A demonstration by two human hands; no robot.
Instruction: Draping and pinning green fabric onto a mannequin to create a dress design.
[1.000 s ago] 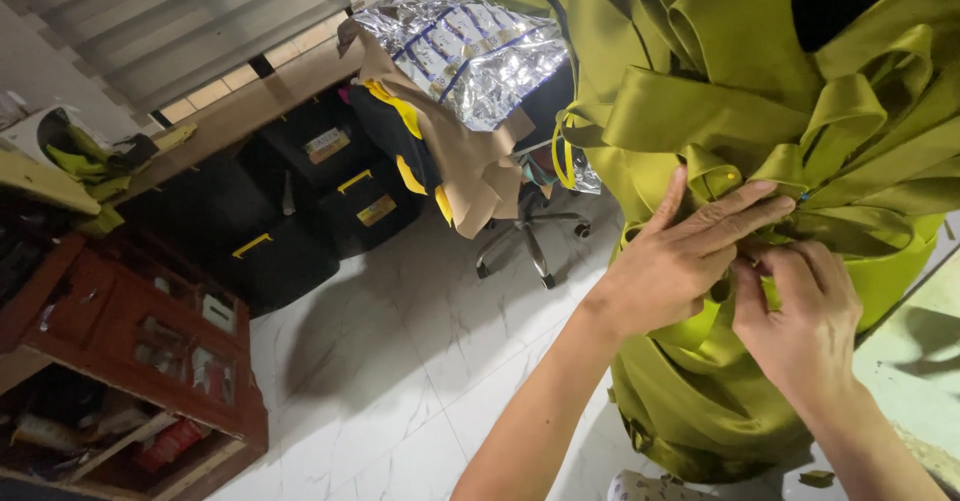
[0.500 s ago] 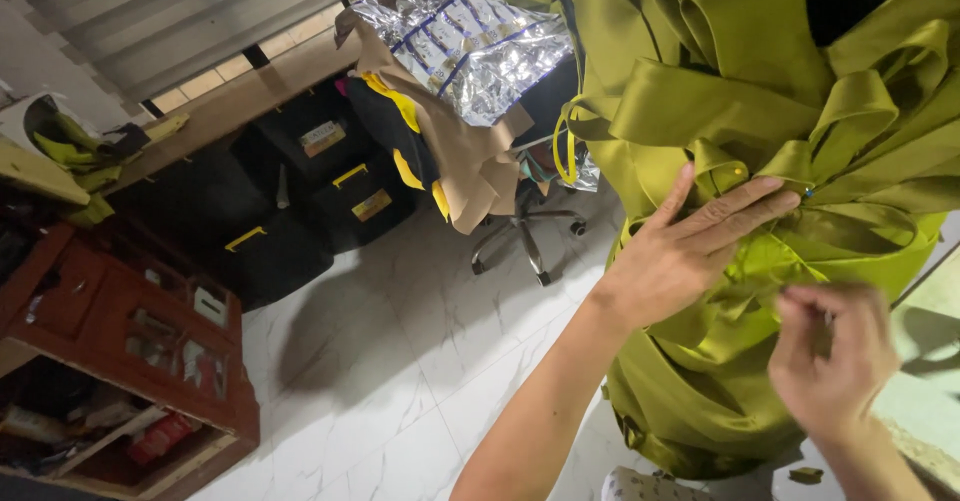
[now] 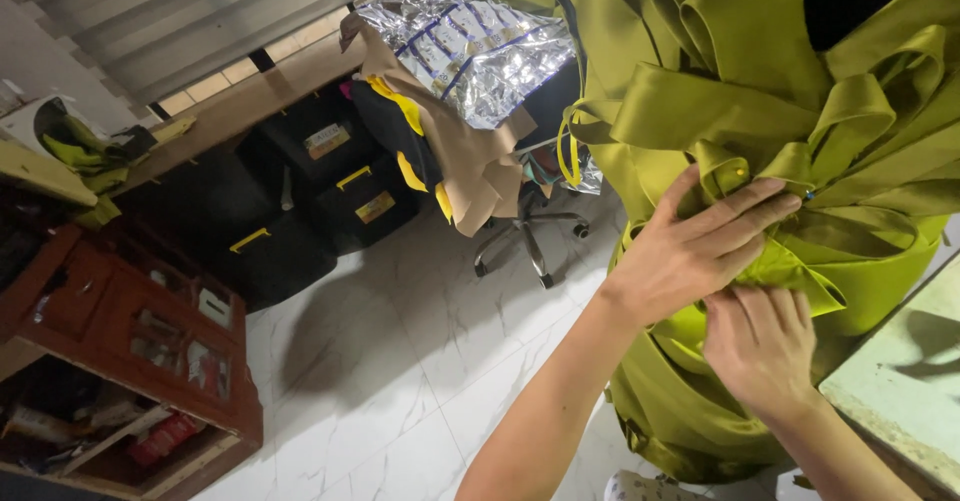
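My left hand (image 3: 690, 251) presses flat, fingers spread, on the olive satin fabric (image 3: 740, 111) draped before me; my right hand (image 3: 762, 346) seems to pinch a fold beneath. A small pin (image 3: 741, 170) could prick me if the slippery fabric shifts.

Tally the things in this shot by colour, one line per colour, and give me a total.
Olive green: 1, the draped satin fabric that the left hand and right hand press on.
Silver: 1, the foil sheet over the office chair.
Black with yellow handles: 3, the storage boxes.
Red-brown: 1, the wooden cabinet.
Total: 6.
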